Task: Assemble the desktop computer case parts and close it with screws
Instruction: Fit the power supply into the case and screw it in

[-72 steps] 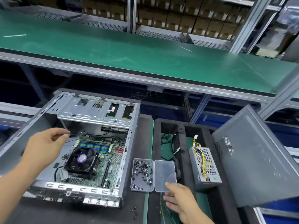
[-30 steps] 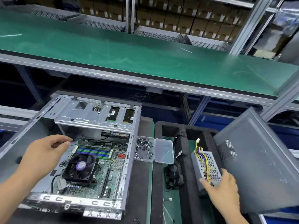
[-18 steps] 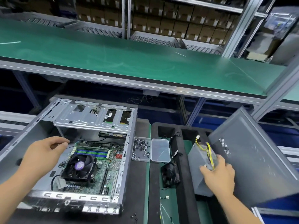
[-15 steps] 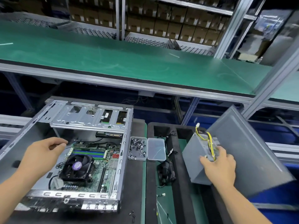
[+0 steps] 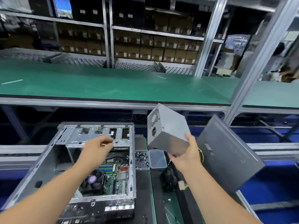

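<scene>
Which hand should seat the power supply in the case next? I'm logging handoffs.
Right. The right hand already grips the power supply, raised beside the open case. The left hand hovers over the drive cage, fingers curled.

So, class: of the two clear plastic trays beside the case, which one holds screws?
The left tray, nearest the computer case; the right tray looks empty.

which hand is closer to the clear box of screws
Right. The right hand grips the power supply just right of and above the screw box; the left hand hovers over the case, farther left.
</scene>
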